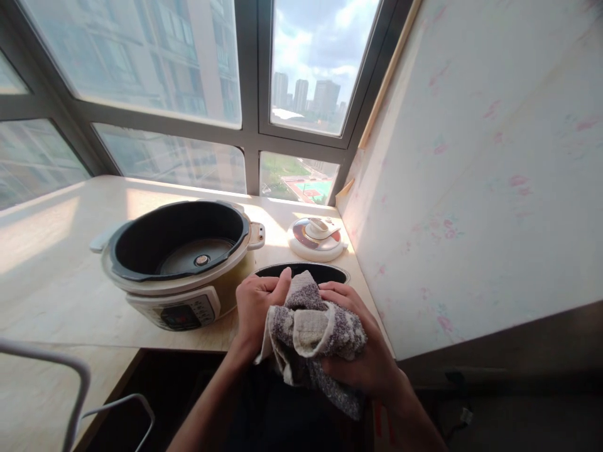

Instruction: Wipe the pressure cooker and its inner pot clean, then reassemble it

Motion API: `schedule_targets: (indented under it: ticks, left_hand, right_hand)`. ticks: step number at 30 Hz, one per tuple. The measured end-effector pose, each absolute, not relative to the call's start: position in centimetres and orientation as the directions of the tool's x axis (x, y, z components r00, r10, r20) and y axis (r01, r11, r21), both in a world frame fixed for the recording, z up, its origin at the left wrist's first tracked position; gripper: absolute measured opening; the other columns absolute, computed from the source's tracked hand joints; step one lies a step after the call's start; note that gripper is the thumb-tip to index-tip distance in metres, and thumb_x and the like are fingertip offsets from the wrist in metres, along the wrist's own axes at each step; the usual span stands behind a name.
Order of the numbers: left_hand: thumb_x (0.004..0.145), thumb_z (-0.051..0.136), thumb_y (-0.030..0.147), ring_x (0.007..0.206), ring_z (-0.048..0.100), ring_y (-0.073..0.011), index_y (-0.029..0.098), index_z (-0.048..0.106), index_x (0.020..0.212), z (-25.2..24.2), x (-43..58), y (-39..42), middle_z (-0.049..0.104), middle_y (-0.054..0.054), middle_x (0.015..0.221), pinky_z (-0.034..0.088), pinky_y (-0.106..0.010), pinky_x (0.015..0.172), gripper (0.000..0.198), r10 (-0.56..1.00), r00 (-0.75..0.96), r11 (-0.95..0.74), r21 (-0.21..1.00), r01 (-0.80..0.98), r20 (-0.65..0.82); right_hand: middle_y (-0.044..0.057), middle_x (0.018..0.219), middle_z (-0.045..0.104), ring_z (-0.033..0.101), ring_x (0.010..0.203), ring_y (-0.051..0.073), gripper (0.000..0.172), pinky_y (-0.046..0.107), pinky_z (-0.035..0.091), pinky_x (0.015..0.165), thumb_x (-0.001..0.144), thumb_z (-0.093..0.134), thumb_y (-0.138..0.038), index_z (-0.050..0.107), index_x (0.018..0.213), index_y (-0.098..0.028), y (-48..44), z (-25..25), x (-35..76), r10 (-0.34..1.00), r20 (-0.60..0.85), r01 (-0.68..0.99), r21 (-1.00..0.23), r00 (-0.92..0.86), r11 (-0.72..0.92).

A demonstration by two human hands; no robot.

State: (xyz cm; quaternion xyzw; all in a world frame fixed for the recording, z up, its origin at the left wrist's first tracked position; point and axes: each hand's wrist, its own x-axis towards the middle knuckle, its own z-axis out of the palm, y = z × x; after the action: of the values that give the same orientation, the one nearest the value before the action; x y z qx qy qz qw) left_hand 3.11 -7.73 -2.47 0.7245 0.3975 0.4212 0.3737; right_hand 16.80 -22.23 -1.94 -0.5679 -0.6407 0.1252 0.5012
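"Holding what?"

"Clutching the grey cloth (325,329) in the right hand (377,361), just before the black pot (325,273)."

"And with the left hand (254,307)?"

"Curled at that rim's left edge; can't tell whether gripping."

"Moving between what?"

"Between the cooker (183,287) at left and the wall (466,176) at right."

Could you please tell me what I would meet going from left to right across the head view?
White curved tube → electric pressure cooker → left hand → grey-and-white towel → right hand → floral-patterned wall.
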Motion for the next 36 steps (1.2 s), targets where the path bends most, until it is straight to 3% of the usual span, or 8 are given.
schedule_targets:
  ticks: [4,7,10,13,16,21,29,36]
  left_hand:
    - [0.083,0.057,0.045,0.046,0.024,-0.009,0.019,0.026,0.038,-3.8,2.7,-6.9,0.023,0.003,0.043,0.029,-0.029,0.055,0.061,0.91,0.251,-0.375,0.914,0.158,0.33]
    - [0.08,0.061,0.044,0.042,0.027,-0.0085,0.019,0.031,0.035,-4.7,2.7,-6.4,0.027,0.003,0.039,0.031,-0.029,0.054,0.059,0.914,0.19,-0.382,0.919,0.102,0.359]
    - [0.078,0.063,0.042,0.04,0.029,-0.0084,0.019,0.037,0.033,-5.6,3.0,-6.1,0.031,0.003,0.038,0.032,-0.029,0.053,0.057,0.932,0.122,-0.348,0.937,0.037,0.341]
    - [0.076,0.064,0.04,0.039,0.032,-0.0089,0.019,0.042,0.032,-6.2,3.3,-6.1,0.035,0.003,0.037,0.031,-0.029,0.052,0.054,0.949,0.058,-0.308,0.951,-0.022,0.309]
    - [0.075,0.066,0.04,0.038,0.032,-0.0089,0.019,0.042,0.032,-6.6,3.4,-6.0,0.035,0.003,0.036,0.031,-0.028,0.051,0.052,0.96,0.006,-0.278,0.958,-0.068,0.279]
    - [0.072,0.068,0.04,0.039,0.029,-0.0084,0.02,0.04,0.034,-7.0,3.6,-5.6,0.033,0.004,0.037,0.027,-0.027,0.047,0.051,0.981,-0.092,-0.182,0.972,-0.147,0.17]
    - [0.066,0.07,0.036,0.044,0.022,-0.0063,0.021,0.035,0.043,-7.4,4.8,-4.8,0.027,0.007,0.045,0.015,-0.024,0.043,0.045,0.965,-0.253,-0.01,0.949,-0.314,-0.073]
    - [0.06,0.07,0.031,0.047,0.024,-0.0061,0.022,0.035,0.049,-5.9,6.7,-5.2,0.027,0.008,0.051,0.018,-0.023,0.041,0.038,0.922,-0.303,0.065,0.868,-0.492,-0.24]
  right_hand:
    - [0.01,0.146,0.054,0.049,0.138,0.033,0.069,0.046,0.04,0.116,0.065,0.078,-0.019,0.062,0.131,-0.026,-22.0,-3.1,18.6,0.824,0.519,0.51,-0.785,0.23,0.352]
    - [0.01,0.136,0.064,0.058,0.129,0.032,0.058,0.047,0.044,0.112,0.065,0.08,-0.022,0.068,0.122,-0.023,-22.2,-4.5,20.8,0.803,0.459,0.377,-0.87,0.381,0.319]
    - [0.007,0.109,0.076,0.069,0.107,0.03,0.046,0.046,0.052,0.103,0.062,0.084,-0.028,0.073,0.106,-0.022,-22.1,-6.8,23.2,0.752,0.336,0.19,-0.942,0.567,0.278]
    - [0.005,0.102,0.077,0.071,0.1,0.028,0.042,0.045,0.056,0.093,0.062,0.083,-0.037,0.073,0.101,-0.024,-21.1,-9.7,25.6,0.646,0.185,-0.034,-0.95,0.74,0.311]
    - [0.003,0.101,0.077,0.07,0.098,0.025,0.039,0.039,0.058,0.086,0.063,0.079,-0.037,0.073,0.1,-0.025,-19.4,-12.1,27.5,0.538,0.095,-0.113,-0.933,0.838,0.341]
    - [0.002,0.072,0.072,0.067,0.067,0.02,0.023,0.034,0.057,0.064,0.062,0.078,-0.034,0.07,0.078,-0.02,-17.2,-14.8,28.1,0.385,-0.106,-0.217,-0.942,0.917,0.257]
    - [0.007,0.09,0.077,0.073,0.081,0.025,0.041,0.038,0.059,0.071,0.066,0.075,-0.044,0.07,0.097,-0.018,-17.1,-18.3,21.9,0.416,-0.191,-0.343,-0.879,0.889,0.33]
    - [0.006,0.103,0.077,0.072,0.097,0.028,0.05,0.041,0.058,0.086,0.069,0.078,-0.043,0.069,0.11,-0.018,-19.2,-17.6,14.6,0.363,-0.08,-0.18,-0.951,0.929,0.251]
